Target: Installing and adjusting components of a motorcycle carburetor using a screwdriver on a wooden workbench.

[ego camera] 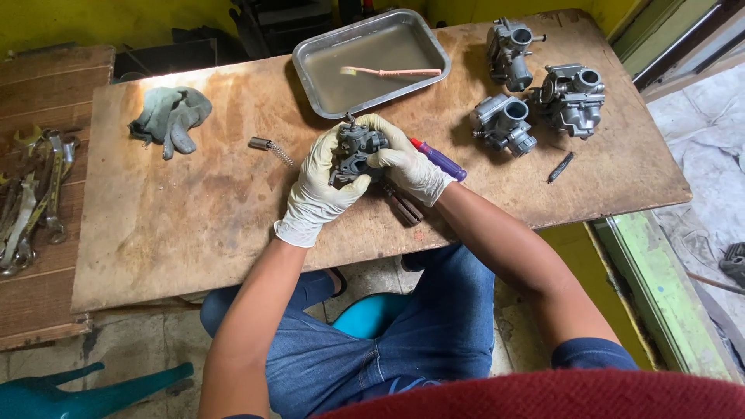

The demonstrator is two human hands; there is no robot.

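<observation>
Head view shows you holding a small grey carburetor (355,151) just above the desk (194,209), a little above the centre of the frame. Your left hand (318,190) cups it from below and the side, gloved fingers (345,194) wrapped around the body. Your right hand (403,159) closes over the top and right side, so both hands are grasping the same part.

To work it well, I would keep the left hand as the steady cradle and let the right do the turning or pulling. Keep the part low over the board, so any small screw or spring that drops lands on wood and not on the floor. The spring piece (270,147) lying left of your hands shows how easily small bits stray.

A purple-handled tool (439,161) lies just right of your right hand, partly beneath it. The metal tray (310,58) at upper centre holds murky liquid and a pink toothbrush (392,72). Three more carburetors (535,93) stand at upper right, with a small dark bit (560,167) below them. A grey-green pair of gloves (169,116) lies at upper left, and wrenches (35,194) sit at the far left edge.

No packages, labels or signs can be made out anywhere on the board.
</observation>
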